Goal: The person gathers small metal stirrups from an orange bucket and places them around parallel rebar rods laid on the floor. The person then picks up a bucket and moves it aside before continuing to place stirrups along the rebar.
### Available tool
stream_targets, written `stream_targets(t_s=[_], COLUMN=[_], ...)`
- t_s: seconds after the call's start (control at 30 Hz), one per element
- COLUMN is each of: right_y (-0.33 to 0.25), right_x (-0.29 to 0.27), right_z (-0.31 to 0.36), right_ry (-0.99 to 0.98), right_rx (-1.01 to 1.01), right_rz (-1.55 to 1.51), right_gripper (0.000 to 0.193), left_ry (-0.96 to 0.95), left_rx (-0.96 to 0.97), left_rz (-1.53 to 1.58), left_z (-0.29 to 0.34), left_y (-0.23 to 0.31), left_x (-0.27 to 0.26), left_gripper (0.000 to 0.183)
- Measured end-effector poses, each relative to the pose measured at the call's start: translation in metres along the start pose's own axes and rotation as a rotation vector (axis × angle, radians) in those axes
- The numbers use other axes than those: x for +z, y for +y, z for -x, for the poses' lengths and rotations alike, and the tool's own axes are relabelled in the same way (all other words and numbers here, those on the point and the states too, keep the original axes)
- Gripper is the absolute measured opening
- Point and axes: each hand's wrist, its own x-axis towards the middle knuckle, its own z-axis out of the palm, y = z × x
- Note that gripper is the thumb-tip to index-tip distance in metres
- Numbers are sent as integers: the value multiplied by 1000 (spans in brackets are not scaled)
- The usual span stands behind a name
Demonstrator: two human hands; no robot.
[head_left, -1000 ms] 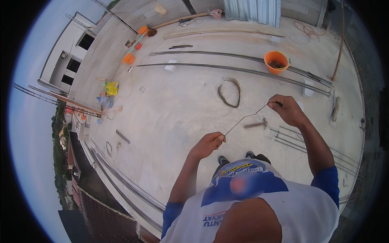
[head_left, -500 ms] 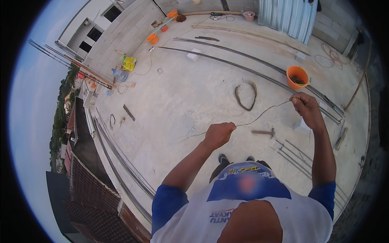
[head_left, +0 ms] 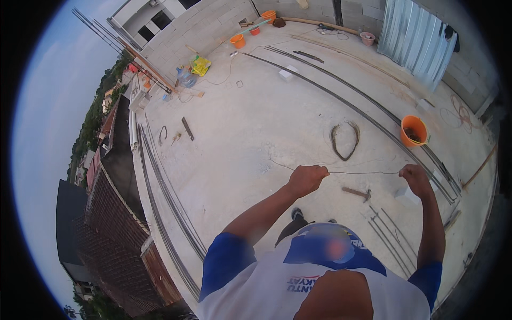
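Thin wire [head_left: 364, 173], long axis apparently left-to-right

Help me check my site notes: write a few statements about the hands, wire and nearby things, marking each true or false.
1. The left hand and the right hand both hold a thin wire. True.
2. The left hand is open flat. False: it is closed on the thin wire.
3. A hammer lies on the floor. True.
4. The thin wire is wound around the hammer. False: it stretches between the two hands.
5. The orange bucket nearest the right hand holds dark material. True.
6. That orange bucket is tipped over. False: it stands upright.
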Motion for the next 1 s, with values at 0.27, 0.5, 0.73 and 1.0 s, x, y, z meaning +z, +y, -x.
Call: stream_targets(t_s=[0.27, 0.5, 0.73, 1.0], right_y=[10, -39, -1, 44], right_x=[53, 53, 56, 19], right_z=[38, 39, 22, 39], right_ry=[-487, -342, -176, -214], right_rx=[-150, -234, -36, 138], right_rz=[124, 114, 57, 105], right_gripper=[13, 19, 26, 20], left_ry=[-42, -99, -120, -60], left_rx=[-73, -263, -270, -246], left_rz=[-9, 32, 52, 208], left_z=[10, 26, 25, 44], left_y=[-36, -51, -42, -54], left_x=[5, 6, 6, 3], left_gripper=[14, 17, 22, 22])
